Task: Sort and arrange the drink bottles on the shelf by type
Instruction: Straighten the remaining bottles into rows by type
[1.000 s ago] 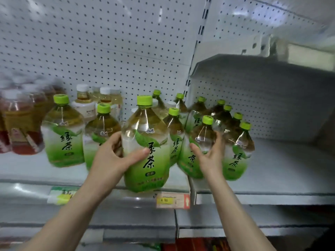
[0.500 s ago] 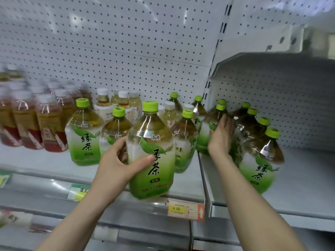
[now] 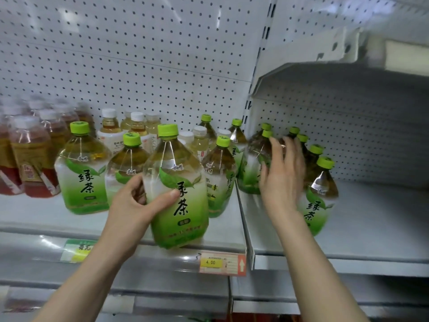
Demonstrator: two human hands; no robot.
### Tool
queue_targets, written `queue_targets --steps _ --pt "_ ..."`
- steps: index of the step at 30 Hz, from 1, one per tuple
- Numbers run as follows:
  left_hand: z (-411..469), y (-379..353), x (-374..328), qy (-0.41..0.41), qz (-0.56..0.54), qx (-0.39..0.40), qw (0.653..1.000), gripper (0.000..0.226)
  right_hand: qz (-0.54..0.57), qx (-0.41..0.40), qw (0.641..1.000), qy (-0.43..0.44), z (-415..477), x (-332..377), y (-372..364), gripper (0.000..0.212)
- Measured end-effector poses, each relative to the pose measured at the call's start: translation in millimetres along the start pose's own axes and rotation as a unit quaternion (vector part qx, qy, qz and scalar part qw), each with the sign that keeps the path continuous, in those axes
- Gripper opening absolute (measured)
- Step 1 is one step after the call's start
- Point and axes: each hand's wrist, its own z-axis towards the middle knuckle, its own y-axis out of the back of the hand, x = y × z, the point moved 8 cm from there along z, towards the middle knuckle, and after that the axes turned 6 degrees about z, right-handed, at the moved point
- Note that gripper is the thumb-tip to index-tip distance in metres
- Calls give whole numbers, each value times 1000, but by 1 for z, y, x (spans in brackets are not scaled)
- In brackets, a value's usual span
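Observation:
My left hand grips a large green tea bottle with a lime cap, held at the front edge of the left shelf. More green tea bottles stand behind it, one at the left and one at the right. My right hand is spread with fingers apart against a cluster of green tea bottles on the right shelf. Another green tea bottle stands just right of that hand, partly hidden by my wrist.
Red-labelled amber tea bottles fill the far left. Small white-capped pale drinks stand at the back against the pegboard. A price tag reading 4.00 hangs on the shelf rail. An upper shelf overhangs the right bay.
My right hand has shifted right along the cluster on the right shelf and its fingers have spread. The left hand keeps its grip on the front bottle, almost unmoved.

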Motion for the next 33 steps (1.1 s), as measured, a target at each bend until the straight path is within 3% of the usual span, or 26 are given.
queue_targets --steps 2,6,11,19,27,30,31,33 --pt "1 -6 -3 -9 -3 3 1000 43 -26 -76 996 -35 -20 -20 36 59" --pt "0 -22 -11 -13 0 24 1000 52 -46 20 977 -207 -39 -81 38 96" --pt "-2 -29 -7 -21 2 47 999 86 8 20 986 -166 -54 -61 39 101" --pt "-3 -34 -5 -23 6 64 998 72 84 123 985 -89 -43 -13 -20 98" --pt "-14 -31 -5 -15 -2 66 998 77 -60 171 977 -114 -9 -36 -48 102" --pt "-18 -45 -6 -13 13 75 997 66 76 143 980 -120 -16 -16 -15 91" --pt "-18 -54 -7 -12 14 83 996 62 171 135 968 -124 -20 -4 1 85" --pt "-19 -77 -10 -17 19 104 994 64 350 180 910 -132 -29 25 23 78"
